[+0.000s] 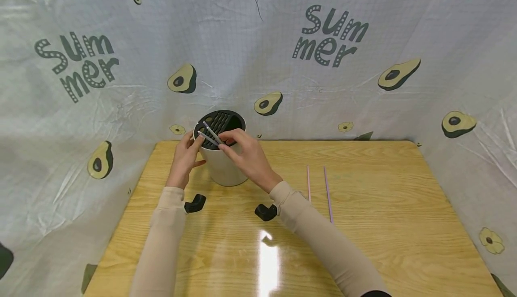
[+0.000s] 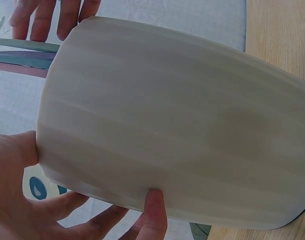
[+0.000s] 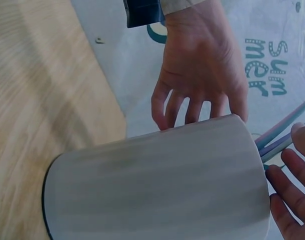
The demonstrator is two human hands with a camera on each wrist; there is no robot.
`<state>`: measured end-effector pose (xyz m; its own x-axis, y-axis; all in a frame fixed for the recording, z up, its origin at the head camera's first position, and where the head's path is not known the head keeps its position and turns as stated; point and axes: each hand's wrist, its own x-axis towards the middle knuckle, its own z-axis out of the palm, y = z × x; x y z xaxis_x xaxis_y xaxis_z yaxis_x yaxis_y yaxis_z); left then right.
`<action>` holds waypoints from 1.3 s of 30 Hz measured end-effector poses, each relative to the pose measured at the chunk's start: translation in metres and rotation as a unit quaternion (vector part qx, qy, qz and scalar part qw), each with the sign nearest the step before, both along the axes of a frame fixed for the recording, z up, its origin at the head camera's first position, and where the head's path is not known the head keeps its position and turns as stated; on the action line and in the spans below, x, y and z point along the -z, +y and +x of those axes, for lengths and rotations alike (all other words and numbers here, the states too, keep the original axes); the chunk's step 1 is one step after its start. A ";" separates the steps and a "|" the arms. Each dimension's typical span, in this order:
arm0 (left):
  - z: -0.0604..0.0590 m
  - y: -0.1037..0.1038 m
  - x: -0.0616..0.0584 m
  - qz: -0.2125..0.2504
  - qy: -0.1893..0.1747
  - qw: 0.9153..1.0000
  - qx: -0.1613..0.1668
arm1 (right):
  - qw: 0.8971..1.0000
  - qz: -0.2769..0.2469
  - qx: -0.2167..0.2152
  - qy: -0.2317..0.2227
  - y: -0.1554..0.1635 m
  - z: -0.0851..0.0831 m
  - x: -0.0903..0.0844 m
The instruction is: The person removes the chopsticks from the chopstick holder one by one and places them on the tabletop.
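A white cylindrical holder [image 1: 223, 169] with a slotted black insert [image 1: 220, 118] stands upright at the back left of the table. My left hand [image 1: 182, 159] holds it from the left, thumb at the rim and fingers along its wall. Thin pastel sticks [image 1: 208, 138] slant over the insert in the head view; in the left wrist view green, bluish-purple and pink sticks [image 2: 22, 56] jut past the rim. At the rim's near right, my right hand [image 1: 250, 155] pinches stick ends between thumb and forefinger. The right wrist view has those fingers [image 3: 287, 187] beside the rim.
On the wooden table [image 1: 383, 207], right of the holder, lie a pink stick [image 1: 308, 182] and a purple stick [image 1: 328, 194], partly behind my right sleeve. A printed cloth [image 1: 230, 41] hangs close behind the table. Black pieces [image 1: 195, 203] sit beside both wrists.
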<state>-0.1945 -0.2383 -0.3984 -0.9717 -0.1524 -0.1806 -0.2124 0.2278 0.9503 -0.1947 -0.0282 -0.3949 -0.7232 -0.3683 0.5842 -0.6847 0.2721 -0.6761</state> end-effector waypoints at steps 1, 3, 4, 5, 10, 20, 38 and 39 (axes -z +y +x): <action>0.000 0.000 0.000 -0.001 0.000 1.000 0.000 | 1.000 0.003 0.003 0.002 -0.001 0.000 -0.001; 0.000 0.000 -0.001 -0.001 0.000 1.000 -0.002 | 1.000 0.009 0.009 0.005 -0.002 -0.001 -0.002; 0.000 0.000 -0.001 -0.001 -0.001 1.000 -0.003 | 1.000 0.013 0.012 0.007 -0.002 -0.002 -0.002; 0.000 0.000 -0.001 -0.001 -0.001 1.000 -0.003 | 1.000 0.016 0.015 0.008 -0.003 -0.002 -0.002; -0.002 0.001 0.001 -0.002 -0.005 1.000 -0.006 | 0.999 0.022 0.028 0.005 -0.005 -0.006 -0.002; -0.002 0.001 0.002 -0.002 -0.004 1.000 -0.009 | 0.999 0.029 0.033 0.007 -0.009 -0.011 0.003; -0.001 0.001 -0.001 0.007 -0.005 1.000 -0.009 | 0.998 0.035 0.034 0.028 -0.009 -0.013 -0.002; -0.001 0.001 -0.001 0.008 -0.004 1.000 -0.008 | 0.998 0.035 0.035 0.028 -0.009 -0.013 -0.003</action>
<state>-0.1951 -0.2374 -0.3971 -0.9676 -0.1659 -0.1906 -0.2233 0.2089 0.9521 -0.2076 -0.0372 -0.3923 -0.7156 -0.3592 0.5990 -0.6985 0.3667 -0.6146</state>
